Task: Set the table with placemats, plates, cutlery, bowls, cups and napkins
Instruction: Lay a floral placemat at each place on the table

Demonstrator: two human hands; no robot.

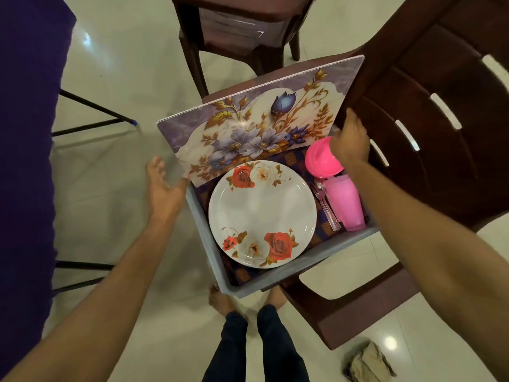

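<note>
My left-hand fingers (157,166) are spread and released beside the placemats (256,125); whether my right hand (351,139) grips their far edge I cannot tell; the stack stands tilted in the grey crate (209,244) above the plate (262,213); I'd lift it straight up, clear of the pink bowl (321,158).

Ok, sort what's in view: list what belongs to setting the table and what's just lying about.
For the job:
- floral placemats, tilted up in the grey bin
- rose plate
- pink bowl
- pink cups
- cutlery
- checked cloth under the plate

Lying about:
- brown chairs
- crumpled paper on the floor
</note>
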